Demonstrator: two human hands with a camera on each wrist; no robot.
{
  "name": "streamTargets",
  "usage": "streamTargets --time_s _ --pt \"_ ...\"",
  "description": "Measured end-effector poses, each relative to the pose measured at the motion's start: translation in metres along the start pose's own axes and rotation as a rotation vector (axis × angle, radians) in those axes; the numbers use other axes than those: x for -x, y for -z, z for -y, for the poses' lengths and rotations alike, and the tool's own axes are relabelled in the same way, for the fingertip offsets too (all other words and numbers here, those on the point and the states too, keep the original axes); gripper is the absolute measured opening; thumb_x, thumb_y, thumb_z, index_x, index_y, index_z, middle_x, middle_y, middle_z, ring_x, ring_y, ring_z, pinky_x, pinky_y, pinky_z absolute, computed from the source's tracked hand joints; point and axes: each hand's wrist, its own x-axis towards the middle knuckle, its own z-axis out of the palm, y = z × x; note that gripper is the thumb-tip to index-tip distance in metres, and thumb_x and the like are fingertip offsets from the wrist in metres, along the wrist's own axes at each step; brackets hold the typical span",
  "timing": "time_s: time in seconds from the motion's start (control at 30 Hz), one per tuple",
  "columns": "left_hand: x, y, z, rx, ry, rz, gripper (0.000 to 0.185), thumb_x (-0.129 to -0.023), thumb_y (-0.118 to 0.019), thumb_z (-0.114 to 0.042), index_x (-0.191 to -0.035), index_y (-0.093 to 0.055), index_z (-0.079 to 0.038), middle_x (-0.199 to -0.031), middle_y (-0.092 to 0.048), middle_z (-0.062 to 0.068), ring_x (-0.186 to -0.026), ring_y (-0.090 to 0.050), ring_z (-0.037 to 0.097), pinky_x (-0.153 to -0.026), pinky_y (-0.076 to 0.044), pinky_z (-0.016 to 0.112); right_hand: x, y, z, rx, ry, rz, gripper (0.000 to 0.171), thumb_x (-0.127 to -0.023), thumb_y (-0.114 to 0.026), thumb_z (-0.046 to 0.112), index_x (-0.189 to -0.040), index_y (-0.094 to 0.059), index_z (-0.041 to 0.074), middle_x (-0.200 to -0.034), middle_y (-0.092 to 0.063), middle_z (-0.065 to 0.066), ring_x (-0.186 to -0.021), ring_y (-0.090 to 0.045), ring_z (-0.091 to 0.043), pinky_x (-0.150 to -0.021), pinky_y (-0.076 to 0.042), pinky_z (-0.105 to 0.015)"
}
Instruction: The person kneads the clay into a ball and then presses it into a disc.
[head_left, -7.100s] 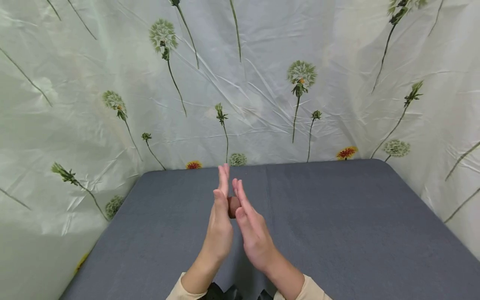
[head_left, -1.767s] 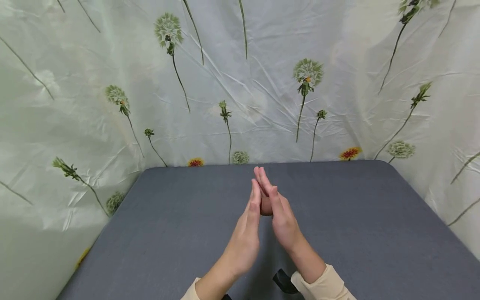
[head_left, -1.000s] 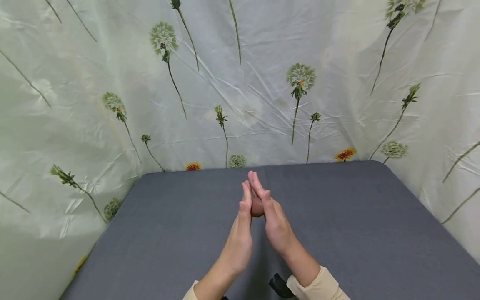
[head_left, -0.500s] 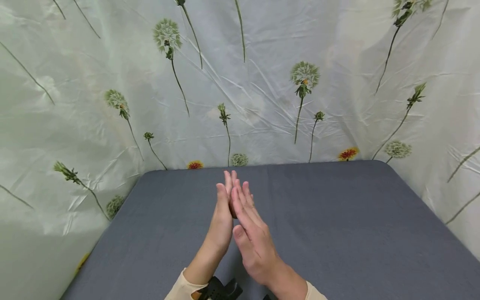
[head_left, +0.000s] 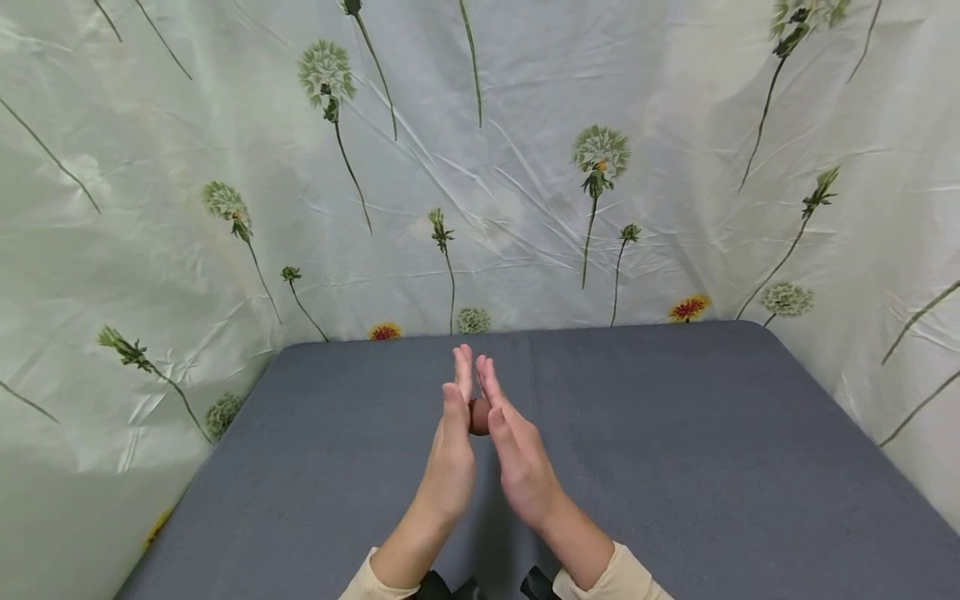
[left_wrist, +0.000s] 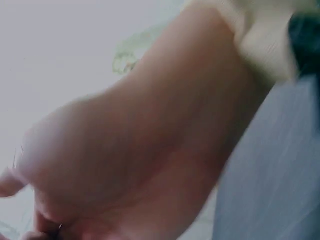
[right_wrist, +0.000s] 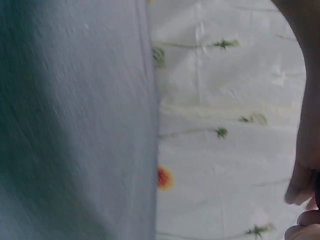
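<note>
A: Head view: left hand (head_left: 451, 467) and right hand (head_left: 521, 467) are raised palm to palm over the grey table (head_left: 675, 450), fingers straight. A small brown ball (head_left: 478, 416), looks like clay, is pressed between the palms just below the fingertips, in the air and clear of the tabletop.

B: Gripping it?

A: No curl on either hand. Flat palms press it from both sides. Cream sleeves (head_left: 622, 579) show at the bottom edge, with black wrist mounts between them.

B: Left wrist view?

A: Blurred. It is mostly the left hand's heel and forearm (left_wrist: 150, 150), a sleeve cuff top right and a strip of table. The ball is not visible there.

B: Right wrist?

A: Table on the left and the flower-print backdrop (right_wrist: 225, 125) beyond it. A few right-hand fingertips (right_wrist: 300, 187) sit at the right edge. No ball there either.

B: How far along?

A: My read is mid-rolling. The lump already looks roughly round, so the shaping seems mostly done. It has not been put down, and nothing else is on the table.
</note>
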Motion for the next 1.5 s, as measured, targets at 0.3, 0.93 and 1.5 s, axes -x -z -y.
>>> streamTargets --time_s 0.3,0.93,1.5 --pt "-0.015 0.018 0.007 0.08 0.1 -0.047 0.077 -0.108 0.001 -0.072 -0.173 0.006 -0.03 -0.181 -0.002 -0.014 -0.14 -0.059 0.033 -0.113 -0.051 0.046 0.022 -0.025 0.009 0.098 0.066 0.014 0.063 -0.114 -0.036 0.003 -0.173 -0.016 0.011 -0.182 -0.011 -0.005 -0.169 -0.008 -0.023 -0.131 -0.007 -0.015" --pt "0.003 -0.01 0.006 0.141 0.078 0.113 0.078 -0.109 0.009 -0.065 -0.172 0.007 -0.02 -0.181 0.011 -0.007 -0.168 0.013 0.021 -0.133 0.004 0.063 0.004 0.01 0.008 0.094 -0.055 -0.048 0.059 -0.118 -0.038 0.017 -0.172 -0.016 0.006 -0.179 -0.021 -0.007 -0.164 -0.026 -0.021 -0.124 -0.022 -0.009" --pt "-0.005 0.002 0.016 0.077 0.078 0.152 0.063 -0.117 -0.004 -0.054 -0.173 0.006 -0.028 -0.182 -0.001 -0.005 -0.17 -0.002 0.02 -0.135 -0.007 0.059 0.014 0.069 -0.015 0.464 -0.206 0.149 0.055 -0.112 -0.06 0.032 -0.16 -0.05 0.006 -0.134 -0.076 -0.008 -0.087 -0.075 -0.011 -0.08 -0.059 -0.026"
